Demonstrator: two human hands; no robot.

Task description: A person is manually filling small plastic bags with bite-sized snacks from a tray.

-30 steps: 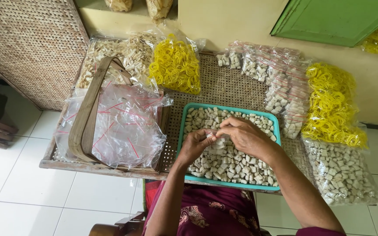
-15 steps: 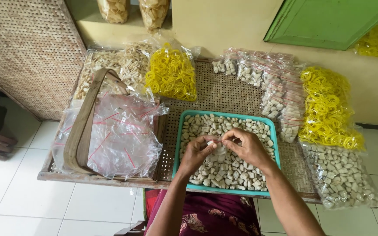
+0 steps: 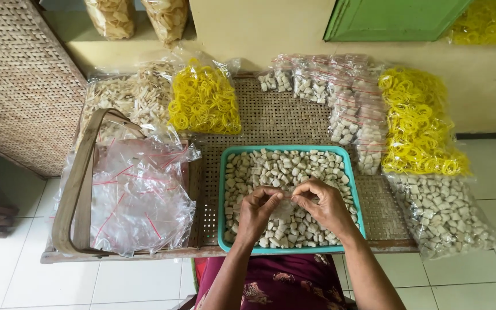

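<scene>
Over the teal tray (image 3: 223, 189) of pale cracker pieces (image 3: 271, 169), both hands meet: the left hand (image 3: 258, 211) and right hand (image 3: 324, 204) each pinch an edge of a small clear plastic bag (image 3: 285, 208), grip clenched on it. Left of the tray lies a heap of empty clear bags (image 3: 139, 195); beyond the tray, a sack of yellow rings (image 3: 204, 103) rests on the woven surface (image 3: 282, 117).

We see the left hand (image 3: 258, 209) and right hand (image 3: 322, 204) close together over the teal tray (image 3: 223, 189) of pale cracker pieces (image 3: 276, 166), fingers (image 3: 271, 195) pinching a small clear bag (image 3: 285, 208). A heap of empty clear bags (image 3: 139, 195) lies left on the woven desk (image 3: 282, 117); yellow ring crackers (image 3: 205, 103) sit behind.
</scene>
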